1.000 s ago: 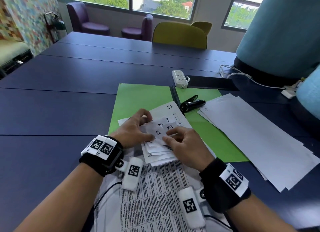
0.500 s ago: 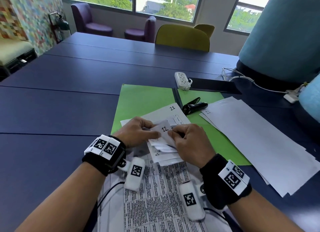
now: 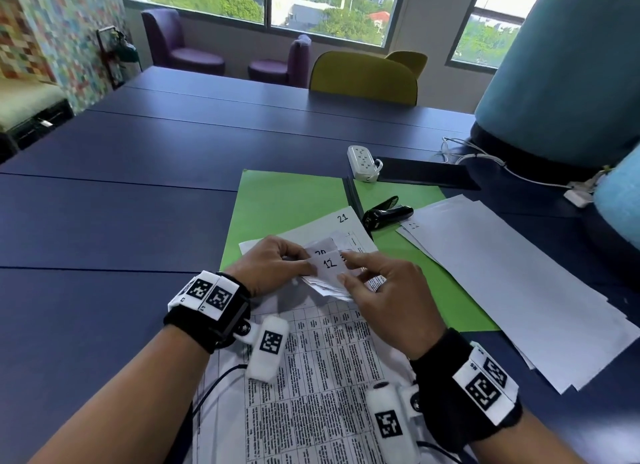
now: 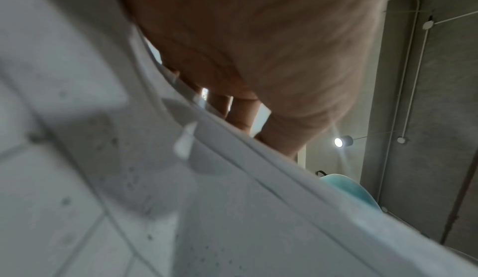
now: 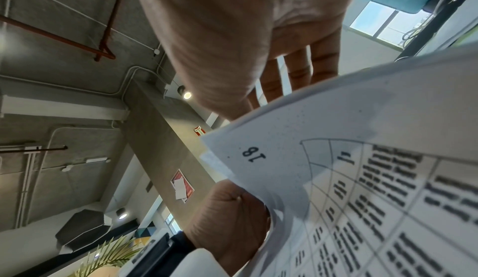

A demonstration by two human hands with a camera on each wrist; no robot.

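The numbered sheets (image 3: 330, 267) lie on a green folder (image 3: 287, 203) on the worktop (image 3: 138, 186). The left hand (image 3: 268, 266) pinches their lifted corners with curled fingers. The right hand (image 3: 391, 300) pinches the corner marked 12 between thumb and forefinger.

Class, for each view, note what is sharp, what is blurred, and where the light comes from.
Head view: even daylight from the windows, sharp throughout, the page marked 12 readable. Left wrist view: paper close to the lens is blurred, and the ceiling lamp flares. Right wrist view: the sheet marked 18 is crisp, its grid lines bent by the lens.
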